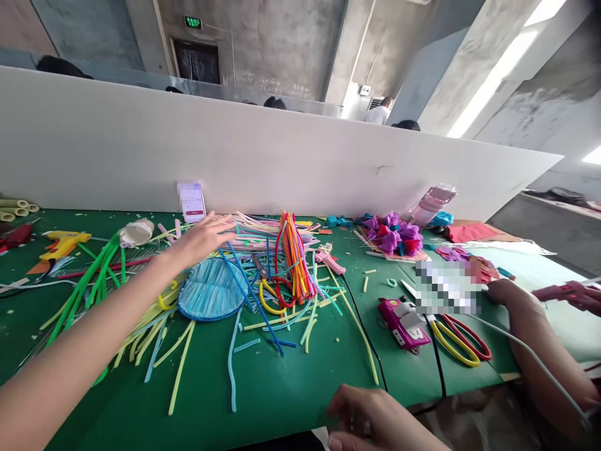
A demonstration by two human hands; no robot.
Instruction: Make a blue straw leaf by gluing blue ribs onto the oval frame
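Observation:
My left hand [206, 237] reaches forward over the pile of pipe cleaners, its fingers stretched out and holding nothing. Just below it lies a rounded light-blue pipe-cleaner piece [211, 289] with a darker blue rim. Dark blue pipe cleaners [238, 272] cross its right side. A bundle of orange, red and purple pipe cleaners [297, 263] stands beside them. Low at the table's front edge, my right hand [375, 416] is loosely curled, with a gap between thumb and fingers and nothing visible in it. Part of that hand is cut off by the frame.
Green pipe cleaners [101, 282] and a yellow glue gun [63, 244] lie left. A pink glue gun [330, 260], magenta box [404, 324] and red-and-yellow-handled scissors [457, 341] lie right. Cords cross the table. A co-worker's arm [535, 338] reaches in. A phone [192, 203] leans on the white partition [282, 156].

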